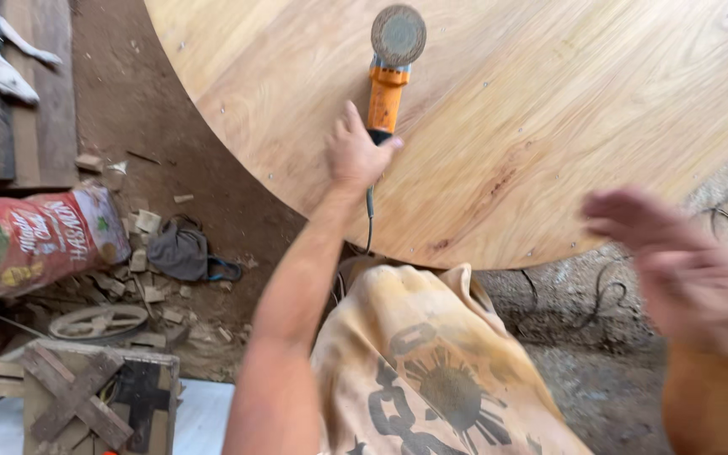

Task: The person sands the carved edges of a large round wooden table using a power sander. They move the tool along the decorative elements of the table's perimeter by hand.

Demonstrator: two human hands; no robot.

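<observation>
The left hand has its fingers closed round the orange-handled disc sander lying on the big round pale wooden worktop. Keeping the disc flat (never tipped on edge) should avoid gouges. The right hand hangs blurred, fingers spread and empty.

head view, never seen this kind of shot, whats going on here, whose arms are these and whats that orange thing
The one picture comes from a camera worn on a person's head, looking down, so the arms are that person's own. There is no machine, just two bare hands.

The left hand grips the orange handle of a sander, a power tool with a round disc at its far end. It lies on a big round wooden tabletop, pale and smooth.

The right hand is open and holds nothing; it is blurred, off the tabletop's edge.

Below is the person's tan shirt. On the dirt floor to the left lie a printed sack, wood scraps, a dark cloth and a small wooden crate.
</observation>
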